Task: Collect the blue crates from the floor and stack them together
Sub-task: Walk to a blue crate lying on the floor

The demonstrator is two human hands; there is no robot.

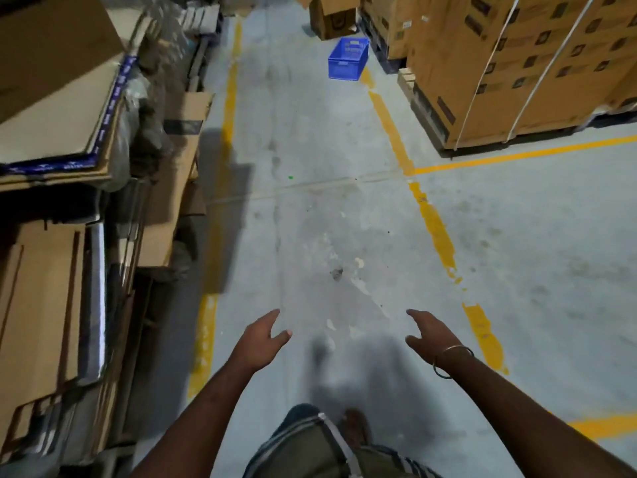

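Observation:
One blue plastic crate (347,58) stands upright on the grey floor far ahead, at the top middle of the view, beside a yellow floor line. My left hand (263,334) and my right hand (429,334) are stretched out in front of me low in the view, both with relaxed fingers and holding nothing. A thin bangle circles my right wrist. The crate is far from both hands, with a long stretch of bare floor between.
Flattened cardboard sheets and boxes (58,108) are piled along the left. Strapped cardboard cartons on a pallet (510,70) stand at the upper right, and an open carton (332,15) sits behind the crate. Yellow lines (436,229) mark the aisle edges.

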